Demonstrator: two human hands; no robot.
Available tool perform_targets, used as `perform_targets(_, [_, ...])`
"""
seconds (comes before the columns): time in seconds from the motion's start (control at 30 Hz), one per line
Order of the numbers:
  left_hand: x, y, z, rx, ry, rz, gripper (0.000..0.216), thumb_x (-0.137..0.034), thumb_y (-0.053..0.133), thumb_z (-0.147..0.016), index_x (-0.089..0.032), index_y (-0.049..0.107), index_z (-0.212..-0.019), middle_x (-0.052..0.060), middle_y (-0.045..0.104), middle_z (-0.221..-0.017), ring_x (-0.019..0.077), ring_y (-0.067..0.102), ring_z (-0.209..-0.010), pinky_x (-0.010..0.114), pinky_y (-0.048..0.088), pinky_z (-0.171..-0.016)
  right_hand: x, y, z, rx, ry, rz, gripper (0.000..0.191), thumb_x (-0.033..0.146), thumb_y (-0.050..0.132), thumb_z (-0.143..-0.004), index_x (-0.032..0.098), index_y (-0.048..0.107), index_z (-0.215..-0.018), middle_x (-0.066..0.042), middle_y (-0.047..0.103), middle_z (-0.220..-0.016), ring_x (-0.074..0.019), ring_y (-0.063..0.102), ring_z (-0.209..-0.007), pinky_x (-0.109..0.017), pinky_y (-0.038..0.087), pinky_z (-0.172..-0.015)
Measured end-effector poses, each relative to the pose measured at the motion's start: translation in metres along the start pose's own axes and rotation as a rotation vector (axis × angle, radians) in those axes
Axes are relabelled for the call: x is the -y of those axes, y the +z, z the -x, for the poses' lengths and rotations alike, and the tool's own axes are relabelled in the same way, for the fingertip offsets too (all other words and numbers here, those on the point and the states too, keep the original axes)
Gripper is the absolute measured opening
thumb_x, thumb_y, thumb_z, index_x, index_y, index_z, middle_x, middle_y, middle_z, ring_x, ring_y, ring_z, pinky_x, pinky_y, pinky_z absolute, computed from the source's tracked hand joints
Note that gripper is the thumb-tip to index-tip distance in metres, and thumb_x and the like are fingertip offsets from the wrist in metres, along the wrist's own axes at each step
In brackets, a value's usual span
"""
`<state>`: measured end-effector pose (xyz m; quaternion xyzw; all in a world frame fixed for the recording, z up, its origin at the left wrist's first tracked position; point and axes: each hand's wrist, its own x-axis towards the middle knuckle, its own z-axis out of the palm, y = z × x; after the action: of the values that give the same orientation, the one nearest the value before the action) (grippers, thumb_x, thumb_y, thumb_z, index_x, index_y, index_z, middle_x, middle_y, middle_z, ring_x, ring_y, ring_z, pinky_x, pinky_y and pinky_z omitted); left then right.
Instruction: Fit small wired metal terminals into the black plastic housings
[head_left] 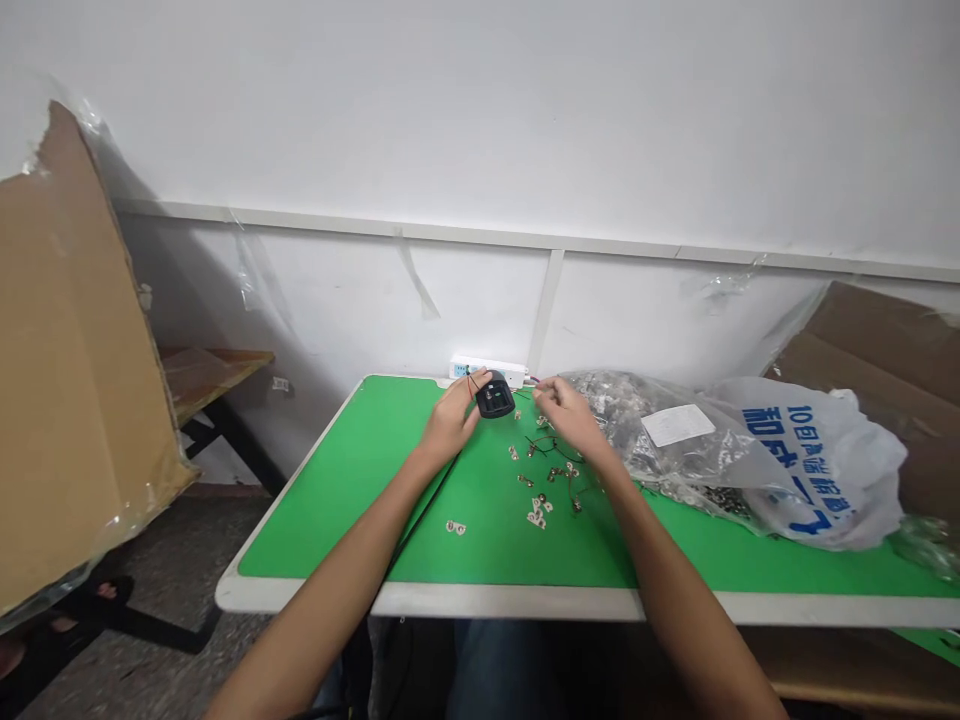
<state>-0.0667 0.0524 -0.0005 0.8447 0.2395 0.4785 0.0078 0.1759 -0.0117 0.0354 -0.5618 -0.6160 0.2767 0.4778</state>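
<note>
My left hand [452, 420] grips a small black plastic housing [495, 394] with thin red and black wires running from it. It looks like a battery holder. My right hand [562, 412] is raised just to the right of the housing, its fingers bunched near a thin wire. I cannot tell whether those fingers pinch anything. Below both hands, several small metal terminals and wired pieces [544, 480] lie scattered on a green mat [337, 500].
A white power strip [487, 370] stands at the table's back edge. A clear bag of metal parts [619, 420] and a white bag with blue print [814, 460] lie to the right. Cardboard sheets [67, 350] lean at the left.
</note>
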Motion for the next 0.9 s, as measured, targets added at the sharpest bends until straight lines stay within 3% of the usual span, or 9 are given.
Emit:
perform_targets(0.07, [0.001, -0.001, -0.001, 0.006, 0.024, -0.011, 0.052, -0.016, 0.049, -0.101, -0.022, 0.051, -0.153, 0.013, 0.06, -0.153, 0.0258, 0.056, -0.145, 0.053, 0.047, -0.123, -0.008, -0.019, -0.003, 0.162, -0.031, 0.237, 0.021, 0.039, 0.067, -0.085, 0.02, 0.066, -0.094, -0.003, 0.072, -0.086, -0.0204, 0.065, -0.079, -0.032, 0.05, -0.073])
perform_targets(0.17, [0.001, 0.001, -0.002, 0.01, 0.049, -0.021, 0.052, -0.015, 0.051, -0.1, -0.023, 0.051, -0.152, 0.012, 0.059, -0.155, 0.0261, 0.054, -0.147, 0.054, 0.045, -0.124, -0.014, -0.035, -0.003, 0.467, -0.006, 0.417, 0.019, 0.03, 0.074, -0.078, 0.02, 0.074, -0.094, -0.005, 0.076, -0.095, -0.0222, 0.067, -0.085, -0.031, 0.05, -0.074])
perform_targets(0.27, [0.001, 0.003, -0.001, 0.017, 0.043, -0.032, 0.053, -0.014, 0.051, -0.1, -0.023, 0.052, -0.152, 0.012, 0.059, -0.154, 0.0258, 0.054, -0.147, 0.054, 0.045, -0.124, -0.013, -0.034, 0.0, 0.584, -0.047, 0.536, 0.024, 0.028, 0.082, -0.075, 0.024, 0.079, -0.098, -0.005, 0.078, -0.105, -0.0268, 0.067, -0.101, -0.035, 0.052, -0.086])
perform_targets(0.43, [0.0, 0.006, 0.0, -0.002, 0.073, -0.041, 0.05, -0.014, 0.051, -0.101, -0.023, 0.052, -0.15, 0.011, 0.062, -0.152, 0.0247, 0.056, -0.145, 0.052, 0.047, -0.123, -0.007, -0.016, 0.004, 0.567, -0.102, 0.645, 0.018, 0.029, 0.08, -0.081, 0.025, 0.081, -0.098, -0.006, 0.077, -0.108, -0.031, 0.063, -0.115, -0.042, 0.05, -0.101])
perform_targets(0.6, [0.0, 0.005, 0.0, -0.054, 0.111, -0.039, 0.051, -0.013, 0.056, -0.1, -0.021, 0.052, -0.149, 0.013, 0.064, -0.149, 0.0249, 0.059, -0.142, 0.048, 0.05, -0.121, -0.004, -0.008, 0.005, 0.582, -0.094, 0.617, 0.033, 0.031, 0.083, -0.079, 0.024, 0.078, -0.111, -0.008, 0.075, -0.117, -0.0315, 0.062, -0.12, -0.041, 0.05, -0.103])
perform_targets(0.73, [0.001, 0.003, 0.0, -0.06, 0.094, -0.034, 0.054, -0.009, 0.057, -0.097, -0.02, 0.052, -0.15, 0.014, 0.063, -0.151, 0.0246, 0.059, -0.142, 0.046, 0.05, -0.121, -0.006, -0.018, 0.004, 0.58, -0.003, 0.577, 0.031, 0.022, 0.08, -0.079, 0.022, 0.077, -0.11, -0.009, 0.076, -0.12, -0.0295, 0.067, -0.113, -0.036, 0.054, -0.094])
perform_targets(0.9, [0.002, 0.004, 0.0, -0.04, 0.093, -0.026, 0.052, -0.012, 0.057, -0.098, -0.02, 0.053, -0.149, 0.013, 0.063, -0.15, 0.0247, 0.059, -0.142, 0.047, 0.049, -0.122, -0.014, -0.043, 0.0, 0.39, 0.031, 0.651, 0.034, 0.003, 0.056, -0.084, 0.018, 0.075, -0.108, -0.01, 0.078, -0.119, -0.0239, 0.071, -0.102, -0.031, 0.055, -0.086])
